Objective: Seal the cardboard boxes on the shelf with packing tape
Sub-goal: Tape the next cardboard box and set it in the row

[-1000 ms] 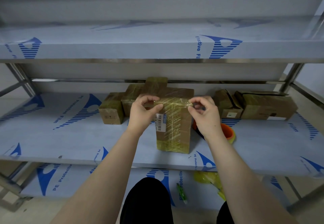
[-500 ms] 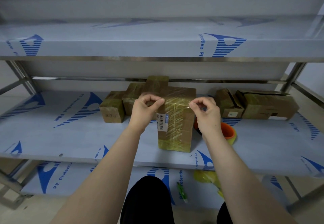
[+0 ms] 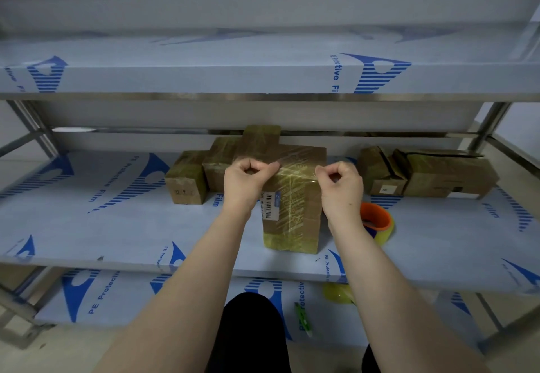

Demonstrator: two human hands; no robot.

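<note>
Head view puts us in front of a metal shelf (image 3: pixel 117 226) wrapped in blue-printed film. The box (image 3: pixel 292 212) we are working on stands upright near its middle, close to the near edge. Our left hand (image 3: pixel 248 182) and right hand (image 3: pixel 340 188) sit at either side of the box's top. Each grip is closed in a pinch, thumb against curled fingers, on one end of a clear strip of tape (image 3: pixel 295 171) stretched between them. The strip runs left to right along the near top edge of the box (whether it already sticks to the cardboard we cannot tell). The box carries plenty of tape and a barcode label (image 3: pixel 270 207) at its near-left corner.

We judge the step in hand to be laying one more band across this box's top. The next move calls for bringing the taut strip down flat, with both ends level so it neither wrinkles nor folds on itself. After that we would rub it down over the left and right sides.

The tape roll (image 3: pixel 377 220), with its orange core, lies on the shelf just right of the box, beside our right wrist. Taped boxes (image 3: pixel 187 179) cluster to the far left of ours. Two more boxes (image 3: pixel 438 174) at the far right seem to have loose flaps, so they are likely next. A green cutter (image 3: pixel 302 318) and a yellow roll (image 3: pixel 339 292) lie on the lower shelf (image 3: pixel 117 293).
</note>
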